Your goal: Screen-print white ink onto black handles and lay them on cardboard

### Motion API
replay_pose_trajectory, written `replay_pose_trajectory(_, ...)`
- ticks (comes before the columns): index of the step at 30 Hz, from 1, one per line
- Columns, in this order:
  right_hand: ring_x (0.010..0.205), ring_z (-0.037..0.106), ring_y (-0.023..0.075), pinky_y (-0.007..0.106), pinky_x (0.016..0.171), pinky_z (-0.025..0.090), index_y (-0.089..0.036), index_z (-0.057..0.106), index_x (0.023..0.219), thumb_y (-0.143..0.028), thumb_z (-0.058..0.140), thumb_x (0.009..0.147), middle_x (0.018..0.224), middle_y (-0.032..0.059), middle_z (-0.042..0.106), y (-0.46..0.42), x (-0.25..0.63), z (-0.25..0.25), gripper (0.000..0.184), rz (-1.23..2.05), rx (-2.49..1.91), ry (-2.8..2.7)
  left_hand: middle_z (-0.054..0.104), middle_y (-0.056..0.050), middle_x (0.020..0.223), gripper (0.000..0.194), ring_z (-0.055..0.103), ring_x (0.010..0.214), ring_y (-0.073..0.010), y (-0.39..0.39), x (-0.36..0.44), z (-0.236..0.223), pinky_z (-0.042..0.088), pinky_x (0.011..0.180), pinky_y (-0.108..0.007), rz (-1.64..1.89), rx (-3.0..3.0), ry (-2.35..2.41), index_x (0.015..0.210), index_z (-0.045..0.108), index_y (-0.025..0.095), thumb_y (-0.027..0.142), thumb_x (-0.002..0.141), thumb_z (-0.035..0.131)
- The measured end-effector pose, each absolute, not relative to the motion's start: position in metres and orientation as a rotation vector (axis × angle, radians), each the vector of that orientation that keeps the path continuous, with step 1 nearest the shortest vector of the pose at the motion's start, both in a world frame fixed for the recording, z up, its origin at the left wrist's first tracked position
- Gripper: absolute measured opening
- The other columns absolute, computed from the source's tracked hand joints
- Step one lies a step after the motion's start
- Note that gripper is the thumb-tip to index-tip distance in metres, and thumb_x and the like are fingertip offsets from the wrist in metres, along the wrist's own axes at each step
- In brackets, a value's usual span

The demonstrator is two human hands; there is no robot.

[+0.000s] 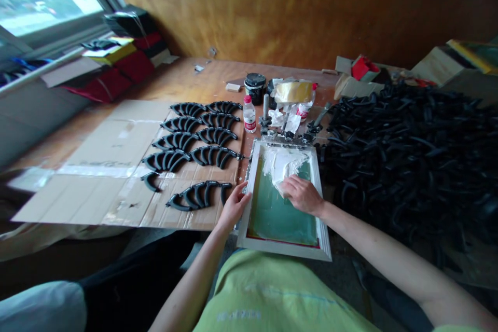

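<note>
Pale green cloth of the wearer's shirt (pixel 280 295) lies nearest, and just beyond its hem is the near rail of a light-coloured frame (pixel 286 253) holding a green panel (pixel 286 231). The frame sits on the right of the cardboard sheet (pixel 97 155), its far end up against a metal clamp assembly (pixel 290 139). The right hand (pixel 303 196) is closed, fingertips bunched around a white wad (pixel 283 179) at the panel's middle; whether that is cloth or something stiffer under the white smear (pixel 272 160) I cannot tell. The left hand (pixel 234 206) has its fingers loosely spread, resting at the frame's left rail rather than wrapped around it. If the wad is cloth, it should be light, soft and slick where wet, best pinched in a thick bunch on its drier near side. The frame looks stiff and fairly light, safest taken by its side rails; the thin panel probably gives under pressure and could tear, so fingers should keep off it. Black curved pieces (pixel 201 197) lie in rows to the left, and a dark heap (pixel 408 166) spreads to the right.
</note>
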State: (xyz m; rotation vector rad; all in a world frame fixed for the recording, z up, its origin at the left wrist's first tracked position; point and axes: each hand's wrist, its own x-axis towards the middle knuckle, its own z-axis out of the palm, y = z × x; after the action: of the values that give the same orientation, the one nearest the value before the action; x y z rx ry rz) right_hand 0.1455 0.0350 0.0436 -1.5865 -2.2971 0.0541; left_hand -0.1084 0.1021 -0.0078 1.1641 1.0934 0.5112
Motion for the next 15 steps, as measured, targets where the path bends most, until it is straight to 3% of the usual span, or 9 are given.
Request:
replay_pose_trajectory(3, 0.091, 0.057, 0.0202, 0.030, 0.079, 0.045, -0.019, 0.064, 0.097, -0.027, 0.061, 0.087, 0.093, 0.0061, 0.064, 0.052, 0.156, 0.055, 0.013, 0.126, -1.674, -2.170, 0.064, -0.001, 0.081, 0.069, 0.060, 0.068, -0.0142, 0.103, -0.108, 0.003, 0.043, 0.057, -0.022, 0.489, 1.138, 1.071, 0.135, 0.046, 0.020, 0.052, 0.077, 0.064)
replay_pose_trajectory(9, 0.086, 0.061, 0.0218, 0.030, 0.074, 0.046, -0.030, 0.046, 0.139, -0.041, 0.068, 0.081, 0.105, 0.0064, 0.061, 0.122, 0.195, 0.096, 0.063, 0.050, -2.121, -1.880, 0.066, -0.001, 0.084, 0.072, 0.060, 0.071, -0.0155, 0.107, -0.110, 0.051, 0.044, 0.059, -0.022, 0.459, 1.166, 1.072, 0.138, 0.044, 0.021, 0.054, 0.077, 0.063)
replay_pose_trajectory(12, 0.090, 0.060, 0.0235, 0.033, 0.076, 0.046, -0.026, 0.047, 0.138, -0.045, 0.057, 0.087, 0.108, 0.0095, 0.061, 0.113, 0.238, 0.107, 0.055, -0.170, -2.132, -1.633, 0.066, -0.003, 0.092, 0.058, 0.059, 0.079, -0.0161, 0.115, -0.106, 0.081, 0.046, 0.066, -0.023, 0.549, 1.225, 1.087, 0.124, 0.059, 0.019, 0.059, 0.082, 0.054)
replay_pose_trajectory(15, 0.087, 0.060, 0.0225, 0.034, 0.079, 0.046, -0.017, 0.057, 0.121, -0.037, 0.044, 0.093, 0.097, 0.0101, 0.065, 0.080, 0.276, 0.091, 0.037, -0.220, -2.155, -1.282, 0.066, -0.004, 0.098, 0.054, 0.059, 0.080, -0.0155, 0.130, -0.090, 0.107, 0.048, 0.070, -0.025, 0.715, 1.223, 1.012, 0.110, 0.065, 0.018, 0.062, 0.084, 0.047)
